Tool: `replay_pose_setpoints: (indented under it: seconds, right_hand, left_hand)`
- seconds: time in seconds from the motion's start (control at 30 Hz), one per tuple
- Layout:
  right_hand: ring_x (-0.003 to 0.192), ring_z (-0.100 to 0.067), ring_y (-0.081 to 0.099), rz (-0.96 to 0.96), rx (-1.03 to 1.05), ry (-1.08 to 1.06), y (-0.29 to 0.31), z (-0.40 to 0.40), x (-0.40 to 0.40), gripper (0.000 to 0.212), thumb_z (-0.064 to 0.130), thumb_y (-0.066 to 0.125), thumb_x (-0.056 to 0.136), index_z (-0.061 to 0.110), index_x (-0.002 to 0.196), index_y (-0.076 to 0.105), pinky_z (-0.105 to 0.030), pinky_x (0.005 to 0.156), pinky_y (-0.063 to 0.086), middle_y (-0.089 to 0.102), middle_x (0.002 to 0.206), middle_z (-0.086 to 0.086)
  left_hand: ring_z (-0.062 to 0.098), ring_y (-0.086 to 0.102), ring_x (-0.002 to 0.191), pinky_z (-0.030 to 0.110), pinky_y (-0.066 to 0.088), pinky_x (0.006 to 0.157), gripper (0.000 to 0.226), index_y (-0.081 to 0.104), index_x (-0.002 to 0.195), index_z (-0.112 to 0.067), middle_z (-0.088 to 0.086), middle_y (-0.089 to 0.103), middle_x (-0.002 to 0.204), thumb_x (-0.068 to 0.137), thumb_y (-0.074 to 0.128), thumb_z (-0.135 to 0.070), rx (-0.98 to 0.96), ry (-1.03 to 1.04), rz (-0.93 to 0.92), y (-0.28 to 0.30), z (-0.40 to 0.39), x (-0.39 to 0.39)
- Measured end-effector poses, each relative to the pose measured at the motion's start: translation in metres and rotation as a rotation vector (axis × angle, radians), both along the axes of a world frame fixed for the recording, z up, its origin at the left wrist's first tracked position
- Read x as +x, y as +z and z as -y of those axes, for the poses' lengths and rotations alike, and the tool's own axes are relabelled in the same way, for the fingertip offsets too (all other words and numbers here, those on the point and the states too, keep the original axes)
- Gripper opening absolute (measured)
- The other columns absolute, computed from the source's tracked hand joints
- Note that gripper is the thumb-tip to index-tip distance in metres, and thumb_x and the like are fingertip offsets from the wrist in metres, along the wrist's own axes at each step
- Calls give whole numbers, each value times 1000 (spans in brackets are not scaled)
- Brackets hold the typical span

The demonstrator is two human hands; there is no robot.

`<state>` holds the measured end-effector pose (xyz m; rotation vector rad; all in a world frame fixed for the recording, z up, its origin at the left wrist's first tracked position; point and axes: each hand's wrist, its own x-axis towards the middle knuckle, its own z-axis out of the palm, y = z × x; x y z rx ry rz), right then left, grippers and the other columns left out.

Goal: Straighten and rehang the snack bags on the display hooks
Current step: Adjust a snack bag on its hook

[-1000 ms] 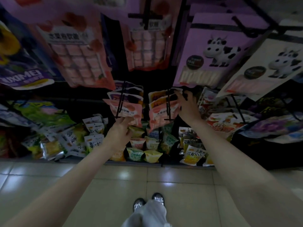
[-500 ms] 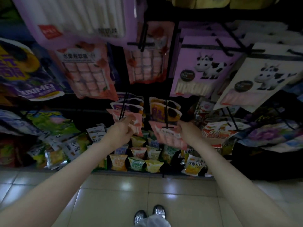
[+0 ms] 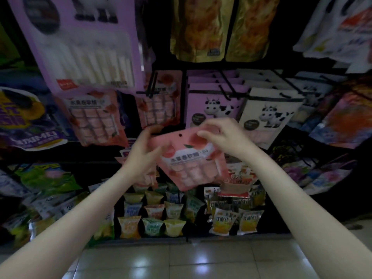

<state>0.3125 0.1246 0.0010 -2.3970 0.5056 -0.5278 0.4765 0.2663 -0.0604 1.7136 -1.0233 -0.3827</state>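
A pink snack bag (image 3: 189, 164) with a peach picture and a round hang hole near its top is off the hooks, tilted, in front of the rack. My left hand (image 3: 144, 152) grips its left edge, thumb on the front. My right hand (image 3: 223, 137) pinches its top right corner. Matching pink bags (image 3: 94, 119) hang on a black display hook (image 3: 150, 87) and to its left, above and behind my hands. The hook the held bag came from is hidden behind it.
Purple and cream cow-print packs (image 3: 267, 115) hang to the right. A big purple pack (image 3: 86, 47) and gold bags (image 3: 219, 27) hang higher up. Several small yellow and green packets (image 3: 153, 224) fill the bottom shelf. Glossy floor tiles (image 3: 181, 260) lie below.
My right hand pulled a pink bag off the lower hook and lifted it. My left hand left the neighbouring hook and took the bag's left edge. The view tilted up.
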Motion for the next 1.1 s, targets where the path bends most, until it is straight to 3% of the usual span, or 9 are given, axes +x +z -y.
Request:
replay_pose_setpoints:
  seconds: [0.1,0.2,0.37,0.47,0.53,0.7,0.87,0.97,1.1]
  right_hand:
    - [74,0,62,179,144,-51,-5,-1,37,11,19,62,89,13,81,68,-21,75,48,67,75,8]
    - [81,-20,68,268,259,-123,-11,-5,76,15,17,63,88,5,87,71,-42,75,54,72,82,-7]
    - [79,-10,61,357,232,-224,-1,-12,109,14,18,62,89,10,91,73,-10,65,44,71,89,-1]
    - [77,-21,68,380,248,-264,-4,-5,117,16,17,59,89,12,84,73,-43,71,55,72,83,-2]
    - [77,-24,68,371,264,-305,-2,-2,117,15,15,59,89,10,87,73,-51,67,55,70,81,-2]
    - [72,-16,67,269,253,-358,-2,4,122,17,10,59,86,10,81,75,-34,62,54,70,75,-1]
    - [65,-23,62,279,298,-466,1,8,143,34,9,57,84,22,52,59,-19,50,50,60,59,0]
    - [79,-32,67,299,368,-493,1,15,162,13,14,60,81,14,76,72,-43,65,57,70,80,-10]
    - [93,-30,65,236,336,-489,-10,19,168,23,14,57,87,7,106,69,-36,75,53,70,101,-15]
  left_hand:
    - [-5,60,64,11,47,57,6,56,91,-18,-12,63,79,88,60,-15,-156,161,-192,19,-6,15]
    - [-4,59,53,15,48,52,15,55,76,-22,-5,62,72,88,61,-15,-223,285,-242,35,-10,36]
    - [-1,59,57,13,44,45,17,52,78,-25,-8,60,79,89,60,-14,-277,368,-208,55,-2,56]
    - [-1,57,52,15,45,47,18,54,77,-25,-6,60,76,89,59,-12,-259,357,-218,56,9,60]
    - [1,59,59,22,48,61,22,55,75,-23,-5,60,75,88,58,-6,-264,361,-254,53,16,65]
    - [19,59,74,27,48,67,6,59,93,-10,5,63,86,88,59,-8,-197,383,-269,41,30,77]
    - [23,54,97,38,46,82,40,41,117,-10,3,54,98,83,56,5,-42,403,-225,26,23,87]
    - [20,51,102,33,43,85,44,41,124,-9,1,50,102,85,52,7,28,398,-237,12,8,86]
    - [24,54,95,35,44,82,24,46,101,-21,-1,55,89,89,51,-1,156,384,-198,-11,-17,83]
